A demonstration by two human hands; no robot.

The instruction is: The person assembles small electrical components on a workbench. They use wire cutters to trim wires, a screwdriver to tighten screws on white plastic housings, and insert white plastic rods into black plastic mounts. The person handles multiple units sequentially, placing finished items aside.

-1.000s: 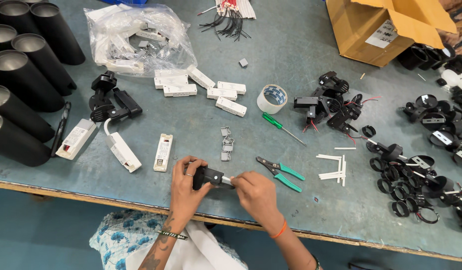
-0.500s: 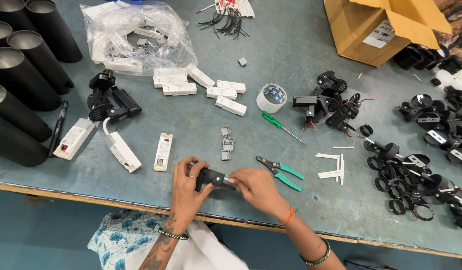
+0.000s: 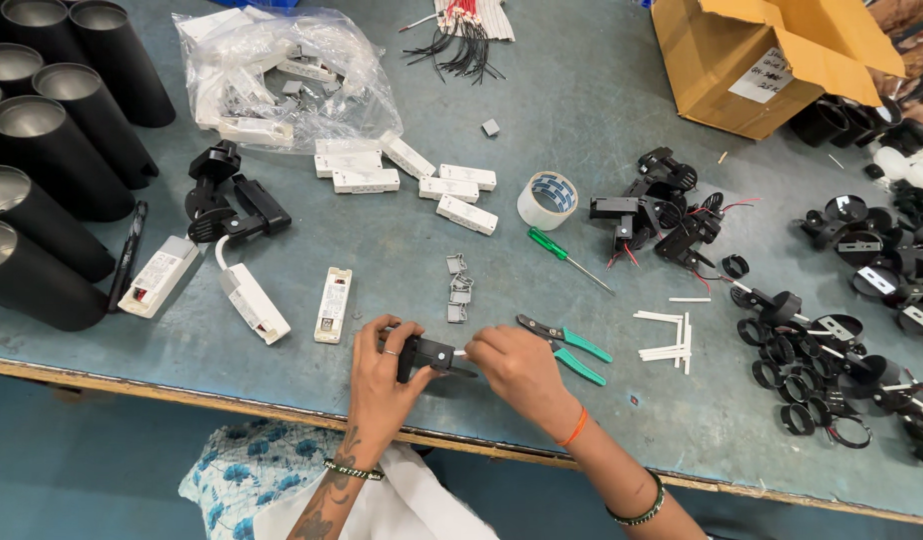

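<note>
my right hand (image 3: 517, 368) is closing in from the right since a second ago, fingers now pinching the white end of the black fitting (image 3: 429, 354). left hand (image 3: 380, 362) is gripping it, lower centre of frame, green pliers (image 3: 572, 347) lying just right.

Green-handled pliers (image 3: 572, 349) and a green screwdriver (image 3: 554, 249) lie on the grey-blue table (image 3: 582, 120) beside a brown carton (image 3: 757, 60).

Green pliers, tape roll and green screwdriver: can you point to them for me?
green pliers (image 3: 579, 352), head view, on the green handles.
tape roll (image 3: 547, 200), head view, on its white outer side.
green screwdriver (image 3: 545, 243), head view, on its green handle.
</note>
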